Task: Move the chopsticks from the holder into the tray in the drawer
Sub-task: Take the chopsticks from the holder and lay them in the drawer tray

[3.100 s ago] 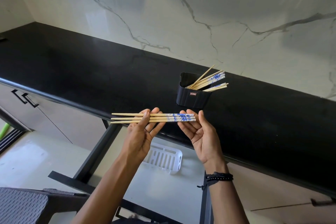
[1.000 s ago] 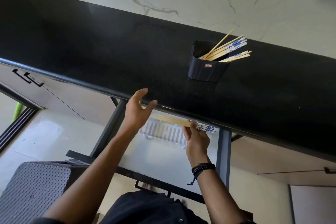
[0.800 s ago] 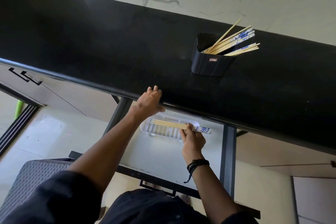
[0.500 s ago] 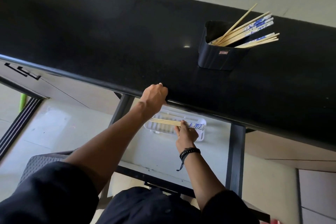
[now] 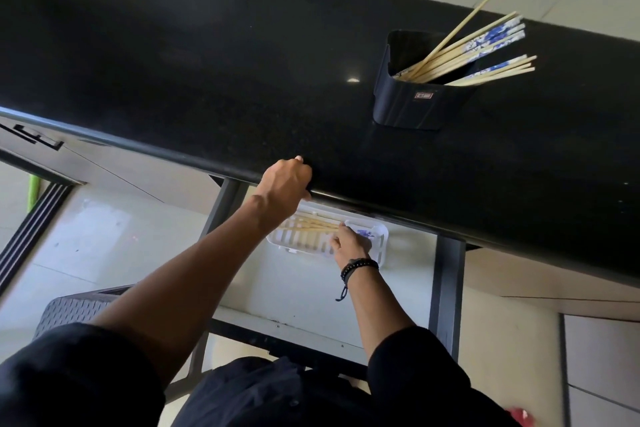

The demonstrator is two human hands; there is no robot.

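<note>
A black holder [image 5: 412,104] stands on the black counter with several wooden chopsticks [image 5: 474,52] with blue-and-white ends leaning out to the right. Below the counter an open drawer [image 5: 446,288] holds a white slotted tray [image 5: 379,243]. A few chopsticks [image 5: 311,225] lie across the tray, their tips pointing left. My right hand [image 5: 349,243] is over the tray's right part, fingers on the chopsticks' patterned ends. My left hand [image 5: 287,180] grips the counter's front edge [image 5: 138,149], fingers curled over it.
A marble wall rises behind the counter. Cabinet fronts with black handles [image 5: 31,135] sit at the left. A dark woven stool [image 5: 72,312] stands at the lower left beside the drawer's front rail [image 5: 277,340].
Both hands held the chopsticks above the drawer; the left let go and took the counter edge. The right hand lowered the chopsticks down into the tray.
</note>
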